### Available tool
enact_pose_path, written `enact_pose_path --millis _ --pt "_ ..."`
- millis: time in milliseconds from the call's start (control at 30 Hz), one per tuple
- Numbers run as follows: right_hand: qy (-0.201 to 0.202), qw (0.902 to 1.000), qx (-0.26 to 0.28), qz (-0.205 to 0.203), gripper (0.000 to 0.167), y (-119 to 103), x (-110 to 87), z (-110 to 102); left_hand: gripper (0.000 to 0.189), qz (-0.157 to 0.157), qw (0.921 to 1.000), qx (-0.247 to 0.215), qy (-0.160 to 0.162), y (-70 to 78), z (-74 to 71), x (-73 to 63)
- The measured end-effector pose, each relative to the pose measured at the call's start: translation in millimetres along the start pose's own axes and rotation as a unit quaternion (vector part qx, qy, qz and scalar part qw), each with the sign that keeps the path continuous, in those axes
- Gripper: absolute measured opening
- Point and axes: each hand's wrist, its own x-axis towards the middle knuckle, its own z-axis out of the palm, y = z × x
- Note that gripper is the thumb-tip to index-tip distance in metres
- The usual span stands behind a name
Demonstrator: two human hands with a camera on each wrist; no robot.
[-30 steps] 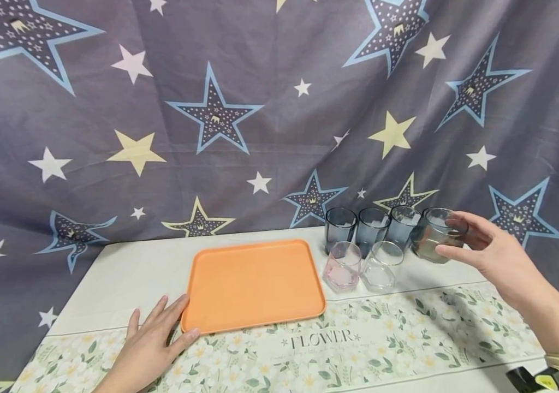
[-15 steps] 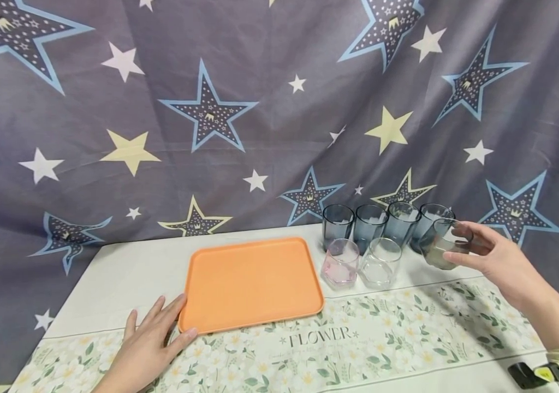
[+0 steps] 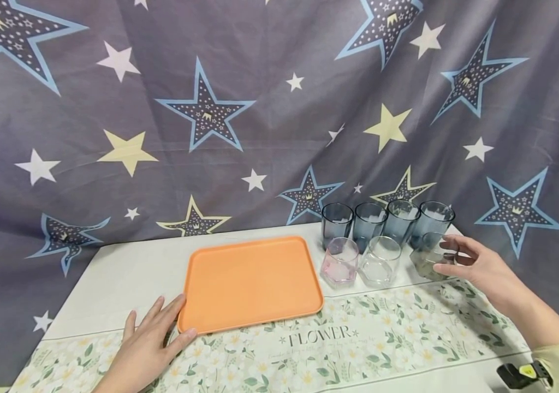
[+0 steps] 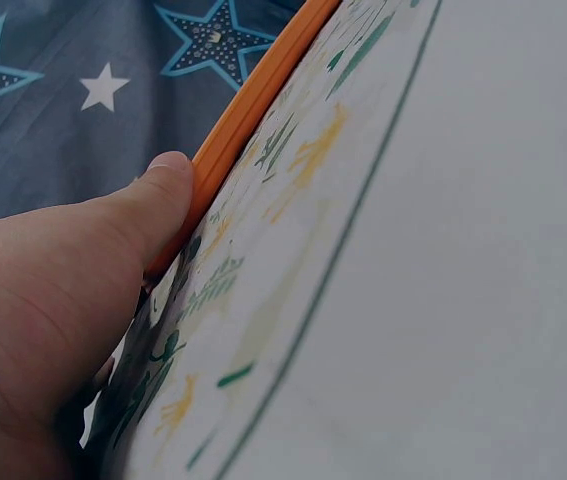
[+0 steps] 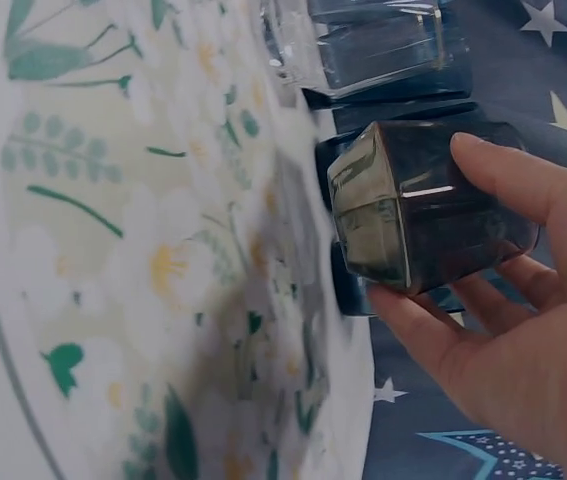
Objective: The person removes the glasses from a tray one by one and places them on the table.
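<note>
My right hand holds a smoky grey drinking glass between thumb and fingers, near the table's right side. In the right wrist view this glass shows an angular base, with the thumb on one side and fingertips on the other. It stands in front of the rightmost blue glass and right of a clear glass. On the left, my left hand lies with fingers spread at the near-left corner of an orange tray. Its thumb touches the tray's rim in the left wrist view.
Several blue glasses form a row at the back right. A pink-tinted glass stands between the tray and the clear glass. A floral runner crosses the white table. Behind hangs a star-patterned curtain.
My right hand has brought the grey glass down and toward me, out from in front of the rightmost blue glass, which now shows more fully. My left hand stays at the tray.
</note>
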Motion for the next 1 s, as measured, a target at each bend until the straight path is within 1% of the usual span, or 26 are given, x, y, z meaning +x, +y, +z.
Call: enact_pose_path --millis 233,400,533,767,867,1000 --pt "-0.019 0.9996 0.023 0.001 0.091 7 6.7 10 0.094 0.001 1.0 -0.002 0.0 0.0 0.7 -0.8" --pt "-0.028 0.999 0.03 -0.017 0.091 10 10.7 17 0.094 0.0 1.0 0.001 -0.001 -0.9 1.2 -0.1" --pt "-0.026 0.9983 0.041 -0.033 0.089 10 11.8 21 0.093 0.0 1.0 0.007 -0.001 0.0 0.8 0.3" --pt "-0.032 0.9961 0.066 -0.05 0.086 13 13.6 21 0.095 0.004 1.0 -0.001 -0.001 -1.6 1.9 -0.6" --pt "-0.043 0.9947 0.075 -0.056 0.085 14 14.5 19 0.094 0.004 1.0 0.001 -0.003 -1.6 1.5 0.3" --pt "-0.062 0.9938 0.077 -0.05 0.086 13 15.8 17 0.092 0.006 1.0 0.006 -0.004 -0.8 0.3 1.2"
